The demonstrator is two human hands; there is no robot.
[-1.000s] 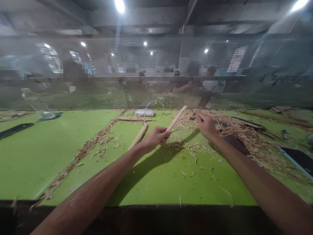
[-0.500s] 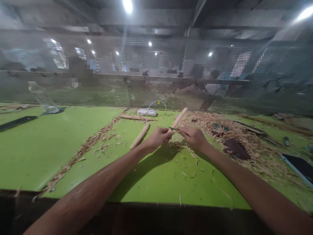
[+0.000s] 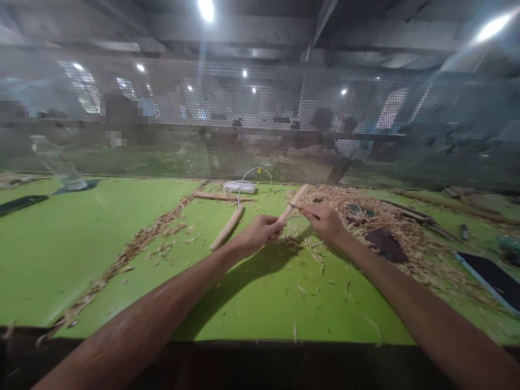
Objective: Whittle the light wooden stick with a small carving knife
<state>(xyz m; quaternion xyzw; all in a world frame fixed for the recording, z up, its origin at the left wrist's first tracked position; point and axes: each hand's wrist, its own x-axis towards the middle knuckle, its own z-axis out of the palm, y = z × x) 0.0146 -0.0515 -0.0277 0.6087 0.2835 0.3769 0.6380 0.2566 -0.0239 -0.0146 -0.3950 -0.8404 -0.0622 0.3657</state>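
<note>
My left hand [image 3: 263, 233] is closed around the lower end of a pale wooden stick [image 3: 298, 198], which tilts up and away to the right. My right hand [image 3: 327, 221] grips a small carving knife [image 3: 297, 207], its handle mostly hidden by the fingers. The thin dark blade lies against the stick, above my left hand. To the left of my left hand, a second piece of carved wood [image 3: 227, 227] rests on the green tabletop [image 3: 260, 303]. Curled wood shavings [image 3: 314, 246] lie below and beside my hands.
A white power strip [image 3: 239, 187] with a cable sits near the perforated screen [image 3: 252, 146]. Shavings heap around a dark brown cloth-like piece [image 3: 385, 245] at right. Phones [image 3: 487, 276] lie toward both sides, and a clear bottle [image 3: 67, 170] stands far left.
My right hand has slid the knife up along the stick, away from my left hand. The left hand keeps its hold. The whole view has shifted slightly.
</note>
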